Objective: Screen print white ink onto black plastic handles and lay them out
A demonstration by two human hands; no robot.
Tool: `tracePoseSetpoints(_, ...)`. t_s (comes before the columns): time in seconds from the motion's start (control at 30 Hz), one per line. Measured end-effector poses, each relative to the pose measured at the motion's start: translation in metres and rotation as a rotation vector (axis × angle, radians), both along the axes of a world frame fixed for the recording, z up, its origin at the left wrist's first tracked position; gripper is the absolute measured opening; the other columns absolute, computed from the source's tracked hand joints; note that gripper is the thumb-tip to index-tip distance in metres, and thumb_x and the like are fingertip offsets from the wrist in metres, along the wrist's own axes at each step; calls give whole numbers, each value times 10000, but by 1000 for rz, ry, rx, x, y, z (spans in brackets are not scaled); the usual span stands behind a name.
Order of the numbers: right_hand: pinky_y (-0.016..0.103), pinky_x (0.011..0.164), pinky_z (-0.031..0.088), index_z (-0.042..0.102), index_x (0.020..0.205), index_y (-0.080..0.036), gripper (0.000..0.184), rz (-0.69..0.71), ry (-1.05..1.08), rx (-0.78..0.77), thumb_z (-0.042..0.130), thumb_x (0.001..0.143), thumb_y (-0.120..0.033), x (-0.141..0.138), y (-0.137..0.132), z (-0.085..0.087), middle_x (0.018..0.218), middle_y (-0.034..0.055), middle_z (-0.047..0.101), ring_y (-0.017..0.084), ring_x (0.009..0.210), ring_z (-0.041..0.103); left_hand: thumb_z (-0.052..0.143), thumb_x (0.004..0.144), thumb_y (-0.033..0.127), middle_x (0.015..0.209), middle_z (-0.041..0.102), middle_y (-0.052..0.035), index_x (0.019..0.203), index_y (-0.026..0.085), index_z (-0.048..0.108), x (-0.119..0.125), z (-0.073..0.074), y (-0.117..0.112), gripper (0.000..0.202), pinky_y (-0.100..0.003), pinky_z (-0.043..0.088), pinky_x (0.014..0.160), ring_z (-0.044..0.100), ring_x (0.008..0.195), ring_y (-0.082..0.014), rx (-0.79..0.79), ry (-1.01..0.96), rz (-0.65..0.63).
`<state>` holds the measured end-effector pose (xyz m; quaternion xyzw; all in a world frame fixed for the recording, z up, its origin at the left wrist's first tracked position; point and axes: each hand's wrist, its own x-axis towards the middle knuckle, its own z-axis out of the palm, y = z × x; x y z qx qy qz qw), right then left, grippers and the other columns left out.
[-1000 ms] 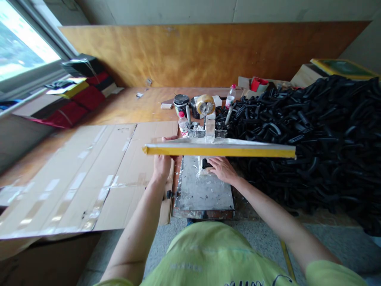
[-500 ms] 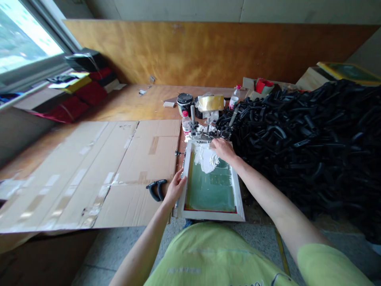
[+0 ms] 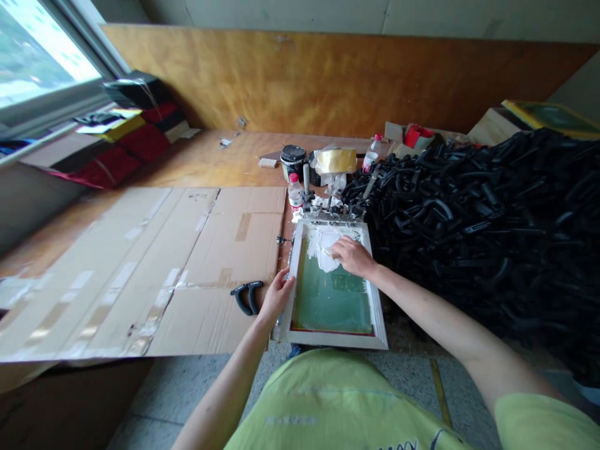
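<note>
A screen-printing frame [image 3: 380, 312] with a pale rim and green mesh [image 3: 328, 306] lies in front of me. White paste [image 3: 321, 240] is smeared over the far part of the mesh. My left hand [image 3: 280, 294] grips the frame's left rim, thumb on top. Over the paste, my right hand [image 3: 352, 255] is closed, fingertips pinched together low at the mesh. Something small and pale shows at those fingertips, too hidden to name. A clamp [image 3: 307, 187] coated in paste stands at the frame's far edge. Two curved black handle-like parts [image 3: 247, 297] lie on cardboard left of my left hand.
A large heap of black plastic parts [image 3: 459, 231] fills the right side. Flattened cardboard [image 3: 187, 250] covers the left of the table. Behind the frame stand red-capped bottles [image 3: 295, 195], a dark-lidded tub [image 3: 293, 162] and a tape roll [image 3: 337, 160]. Boxes [image 3: 140, 134] sit by the window.
My right hand has moved from the frame's far edge toward me, onto the white paste on the mesh. My left hand stays on the left rim.
</note>
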<state>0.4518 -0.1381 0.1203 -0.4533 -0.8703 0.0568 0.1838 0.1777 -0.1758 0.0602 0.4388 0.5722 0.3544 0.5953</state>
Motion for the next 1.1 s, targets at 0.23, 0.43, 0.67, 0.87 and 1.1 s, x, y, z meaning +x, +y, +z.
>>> tracePoseSetpoints(0.23,318,809,450,658,972,-193,123,-1,115,-32,618,856,-187,-3,12,5,905,57,665,210,900,585,690,719,583,834,700,-38,1337,179,509,1,22,-1,760,-232,477,591,635,673,-157,-14,-19,4)
tracePoseSetpoints(0.43,323,784,464,532,1325,-282,551,-449,140,18,697,799,-275,28,74,47,1006,45,681,225,883,622,685,711,619,741,676,-2,1316,191,561,-4,91,5,751,-211,411,489,574,547,-122,6,-82,-55)
tracePoseSetpoints(0.67,297,709,457,633,965,-151,211,-925,472,-59,530,872,-310,102,29,-13,798,65,677,185,737,608,614,776,605,931,695,-51,1044,180,657,28,151,58,504,-243,508,659,655,817,-165,345,-340,108)
tracePoseSetpoints(0.87,372,890,435,660,1050,-240,265,-428,148,-187,701,789,-228,25,-13,-55,1028,55,643,232,1028,563,547,848,583,912,693,-60,1142,184,594,48,112,41,498,-199,486,575,647,737,-127,153,-380,161)
tracePoseSetpoints(1.1,299,846,437,675,1045,-234,164,-96,124,-40,576,913,-243,-49,-71,-36,933,53,624,185,936,563,581,840,533,1012,721,-136,1022,143,612,54,35,-39,432,-268,528,585,700,837,-216,-374,-394,7)
